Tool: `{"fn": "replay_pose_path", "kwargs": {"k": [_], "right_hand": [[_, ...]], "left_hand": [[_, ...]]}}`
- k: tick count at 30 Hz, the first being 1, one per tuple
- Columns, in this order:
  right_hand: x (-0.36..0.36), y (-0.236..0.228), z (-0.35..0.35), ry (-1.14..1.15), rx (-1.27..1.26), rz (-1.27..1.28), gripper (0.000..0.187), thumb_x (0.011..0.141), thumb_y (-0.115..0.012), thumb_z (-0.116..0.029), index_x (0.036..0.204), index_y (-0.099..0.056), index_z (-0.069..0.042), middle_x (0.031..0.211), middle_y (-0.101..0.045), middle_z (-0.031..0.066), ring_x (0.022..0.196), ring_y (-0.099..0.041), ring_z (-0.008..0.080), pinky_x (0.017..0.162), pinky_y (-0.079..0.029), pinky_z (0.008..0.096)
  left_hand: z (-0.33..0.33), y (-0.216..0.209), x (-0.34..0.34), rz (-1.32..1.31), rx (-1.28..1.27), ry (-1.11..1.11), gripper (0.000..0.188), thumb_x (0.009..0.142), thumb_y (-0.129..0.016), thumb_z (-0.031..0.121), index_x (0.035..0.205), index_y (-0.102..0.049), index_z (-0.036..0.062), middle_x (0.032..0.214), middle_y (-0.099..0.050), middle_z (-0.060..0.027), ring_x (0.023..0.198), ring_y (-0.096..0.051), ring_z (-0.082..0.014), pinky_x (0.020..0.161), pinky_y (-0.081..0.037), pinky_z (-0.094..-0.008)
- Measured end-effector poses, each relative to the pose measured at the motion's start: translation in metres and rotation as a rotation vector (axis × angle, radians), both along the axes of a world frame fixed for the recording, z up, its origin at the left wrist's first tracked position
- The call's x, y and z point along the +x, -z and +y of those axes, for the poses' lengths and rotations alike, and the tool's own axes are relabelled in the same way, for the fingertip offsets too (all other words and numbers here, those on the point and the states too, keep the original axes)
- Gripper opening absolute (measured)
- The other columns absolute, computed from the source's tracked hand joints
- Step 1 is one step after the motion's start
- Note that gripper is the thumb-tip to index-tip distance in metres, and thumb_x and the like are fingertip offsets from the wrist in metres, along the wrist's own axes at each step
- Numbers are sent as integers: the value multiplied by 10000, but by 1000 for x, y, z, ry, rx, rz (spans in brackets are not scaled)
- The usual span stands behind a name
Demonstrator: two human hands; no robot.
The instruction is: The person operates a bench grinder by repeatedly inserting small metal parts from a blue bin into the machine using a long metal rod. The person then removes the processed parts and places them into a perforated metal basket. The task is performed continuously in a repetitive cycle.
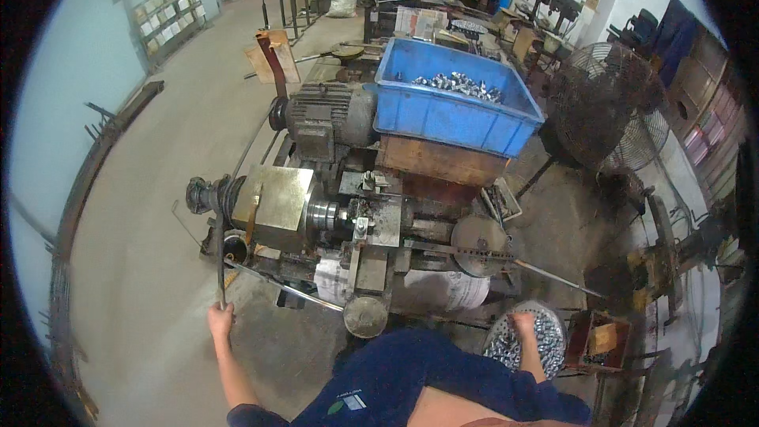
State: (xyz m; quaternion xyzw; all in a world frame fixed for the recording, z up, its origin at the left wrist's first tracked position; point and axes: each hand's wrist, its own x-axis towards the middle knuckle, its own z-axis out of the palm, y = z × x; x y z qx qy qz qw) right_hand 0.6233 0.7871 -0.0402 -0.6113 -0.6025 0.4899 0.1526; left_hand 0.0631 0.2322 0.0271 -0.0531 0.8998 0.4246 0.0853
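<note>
My left hand [221, 318] is closed around the lower end of a long dark lever [220, 261], which runs up to the left end of a small metal lathe [273, 199]. Over a round perforated tray [492, 345] full of small shiny metal parts [545, 336], my right hand [522, 323] has its fingers curled; what is in them is too small to make out. Between my arms stands the lathe, with a bright chuck [322, 215], a cross slide [386, 221] and a round handwheel [365, 317] close to my body.
Behind the lathe sit a ribbed motor [328, 115] and a blue crate [455, 122] holding more metal parts. A large caged fan [605, 103] stands at the right. A long bar [304, 294] crosses the near left side; a small box [605, 340] sits beyond the tray.
</note>
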Motion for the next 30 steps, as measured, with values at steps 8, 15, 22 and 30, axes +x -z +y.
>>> {"fn": "replay_pose_path", "kwargs": {"k": [8, 15, 22, 30], "right_hand": [[-141, -139, -8, -423, 252, 419, 227, 690, -484, -30, 811, -669, 22, 975, -611, 154, 837, -590, 219, 738, -455, 276], [-345, -192, -71, -1206, 589, 428, 268, 550, -590, -99, 802, -681, -81, 1030, -571, 188, 954, -548, 322, 830, -428, 350], [-481, -180, -106, -1523, 994, -133, 249, 520, -580, -151, 722, -660, -30, 939, -594, 183, 857, -541, 325, 861, -400, 365], [-509, -145, -104, -1448, 849, -29, 212, 517, -551, -145, 597, -580, 49, 685, -578, 239, 700, -577, 376, 690, -478, 402]], "left_hand": [[-4, 3, -5, -159, 248, 8, 186, 722, -600, 131, 765, -560, -45, 585, -569, -101, 492, -581, -179, 446, -452, -298], [-10, 6, -7, -102, 29, 91, 253, 730, -592, 212, 845, -554, -9, 597, -578, -115, 544, -583, -209, 504, -459, -298], [1, -32, 47, 112, -442, 79, 447, 692, -616, 288, 1039, -503, 29, 831, -596, -216, 824, -566, -377, 711, -443, -447], [-47, -34, 119, -74, -485, 18, 315, 668, -622, 253, 853, -553, 7, 777, -596, -210, 788, -574, -368, 693, -447, -439]]}}
